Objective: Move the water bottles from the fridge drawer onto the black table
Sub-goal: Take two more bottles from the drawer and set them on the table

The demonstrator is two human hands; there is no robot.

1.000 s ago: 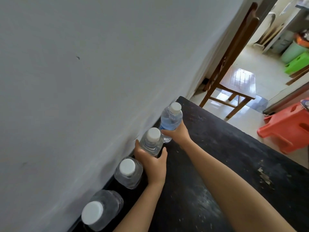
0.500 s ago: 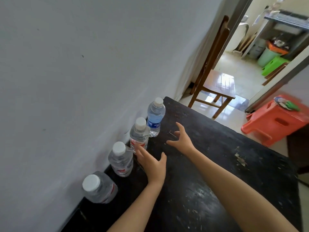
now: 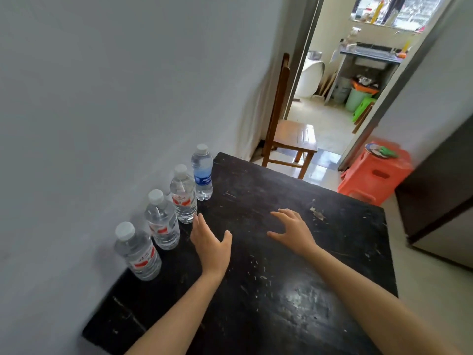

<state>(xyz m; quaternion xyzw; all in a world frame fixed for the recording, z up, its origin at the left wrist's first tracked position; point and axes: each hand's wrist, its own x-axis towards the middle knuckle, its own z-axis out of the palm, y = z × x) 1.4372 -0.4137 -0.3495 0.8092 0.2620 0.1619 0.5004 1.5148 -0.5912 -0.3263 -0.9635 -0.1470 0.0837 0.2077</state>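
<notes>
Several clear water bottles with white caps stand upright in a row along the wall on the black table (image 3: 294,252). The farthest bottle (image 3: 202,172) has a blue label. The other three carry red labels: one (image 3: 183,194) beside it, one (image 3: 161,220) nearer, and the nearest (image 3: 138,252). My left hand (image 3: 211,242) hovers open over the table just right of the row, touching no bottle. My right hand (image 3: 291,230) is open with spread fingers above the middle of the table. The fridge drawer is out of sight.
A grey wall (image 3: 115,98) runs along the table's left edge. Beyond the far edge stand a wooden chair (image 3: 289,134) and an orange plastic stool (image 3: 376,170). A dark cabinet (image 3: 440,190) is at the right. A doorway opens onto a cluttered room.
Both hands let go of the two farthest bottles and drew back toward me, now open over the table. The camera view lifted, showing more of the room.
</notes>
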